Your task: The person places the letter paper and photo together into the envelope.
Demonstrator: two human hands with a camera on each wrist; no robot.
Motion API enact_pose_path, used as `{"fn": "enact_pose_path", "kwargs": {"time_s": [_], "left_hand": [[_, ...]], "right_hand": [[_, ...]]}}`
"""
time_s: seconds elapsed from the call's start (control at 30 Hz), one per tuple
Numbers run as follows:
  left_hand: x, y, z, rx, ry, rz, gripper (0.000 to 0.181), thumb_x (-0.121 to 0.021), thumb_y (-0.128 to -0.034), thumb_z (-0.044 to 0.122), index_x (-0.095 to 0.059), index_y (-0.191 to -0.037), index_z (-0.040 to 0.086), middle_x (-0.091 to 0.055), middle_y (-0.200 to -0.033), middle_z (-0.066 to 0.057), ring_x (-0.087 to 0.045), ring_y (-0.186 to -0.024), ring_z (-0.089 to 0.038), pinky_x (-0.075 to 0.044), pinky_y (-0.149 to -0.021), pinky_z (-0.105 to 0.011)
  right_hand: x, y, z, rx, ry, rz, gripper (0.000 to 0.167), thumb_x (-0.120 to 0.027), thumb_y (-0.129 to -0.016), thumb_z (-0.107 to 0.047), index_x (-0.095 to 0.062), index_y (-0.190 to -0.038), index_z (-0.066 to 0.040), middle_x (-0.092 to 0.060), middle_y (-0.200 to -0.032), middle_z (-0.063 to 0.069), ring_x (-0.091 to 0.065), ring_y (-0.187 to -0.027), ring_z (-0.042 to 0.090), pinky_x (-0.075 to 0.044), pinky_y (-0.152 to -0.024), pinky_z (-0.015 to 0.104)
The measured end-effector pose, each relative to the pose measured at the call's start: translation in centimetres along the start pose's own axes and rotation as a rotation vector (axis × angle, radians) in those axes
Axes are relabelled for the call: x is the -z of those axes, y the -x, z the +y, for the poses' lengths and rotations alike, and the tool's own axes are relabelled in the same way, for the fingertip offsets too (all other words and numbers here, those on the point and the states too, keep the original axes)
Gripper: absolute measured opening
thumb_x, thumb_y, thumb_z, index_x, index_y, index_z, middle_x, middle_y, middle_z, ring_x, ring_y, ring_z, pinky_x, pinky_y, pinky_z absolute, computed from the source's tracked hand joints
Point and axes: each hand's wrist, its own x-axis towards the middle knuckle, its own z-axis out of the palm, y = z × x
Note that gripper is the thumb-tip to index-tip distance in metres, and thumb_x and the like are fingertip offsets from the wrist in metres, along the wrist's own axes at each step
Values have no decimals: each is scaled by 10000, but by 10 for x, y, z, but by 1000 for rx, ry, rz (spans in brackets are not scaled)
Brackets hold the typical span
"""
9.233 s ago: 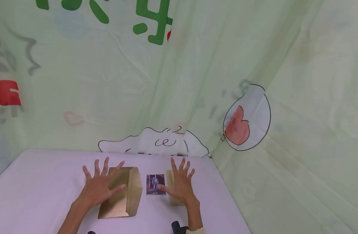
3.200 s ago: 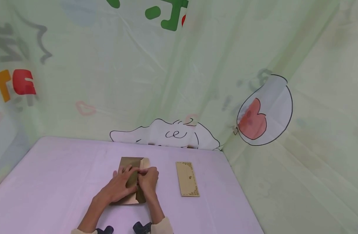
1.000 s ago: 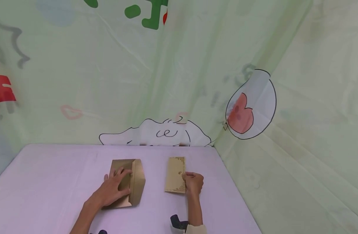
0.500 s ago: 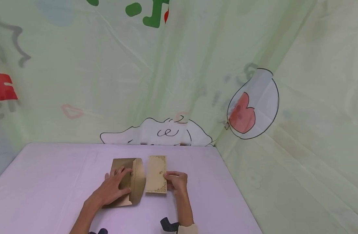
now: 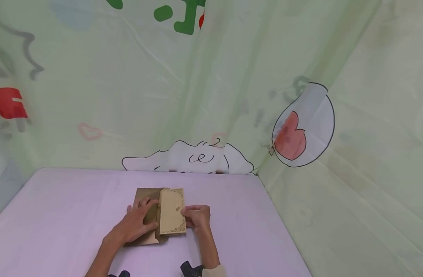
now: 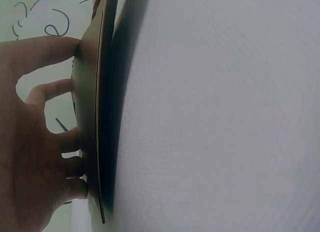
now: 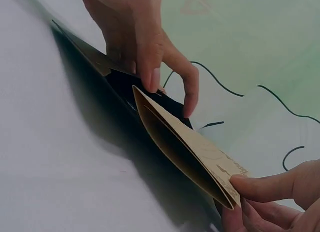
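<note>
A brown paper envelope (image 5: 146,241) lies on the table with its flap side to the right. My left hand (image 5: 133,223) rests on it with fingers and thumb spread, the tips near its mouth. My right hand (image 5: 199,216) pinches the right edge of a cream folded card (image 5: 171,211) with brown patterned corners, thumb on top. The card covers most of the flap. In the right wrist view, the card (image 7: 192,149) gapes at its fold, and its far edge stands at the dark, gaping mouth of the envelope (image 7: 90,56). From the left wrist, fingertips touch the envelope's face (image 6: 89,111).
A white-covered table (image 5: 76,207) carries the envelope. Behind it hangs a pale green printed cloth (image 5: 128,96), with another stretch on the right (image 5: 353,192). A black wrist mount (image 5: 190,269) sits near the right sleeve.
The right hand took the card from the table's right side and carried it left onto the envelope. A small photo seen lying between them earlier is out of sight. The left hand stays on the envelope.
</note>
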Motion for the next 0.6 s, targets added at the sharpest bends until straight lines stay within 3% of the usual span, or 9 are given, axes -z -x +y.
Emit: {"fn": "enact_pose_path", "kwargs": {"time_s": [0.6], "left_hand": [[1,0,2,15,2,-3,690,-789,-943,434,-548,-1555,226,-466,-1645,-284,-424,-1494,-495,-275,-1154,-868]], "right_hand": [[-10,0,4,38,21,36,173,-868,-827,79,-795,-984,86,-814,-800,153,-744,-583,152,-611,-512,275]]}}
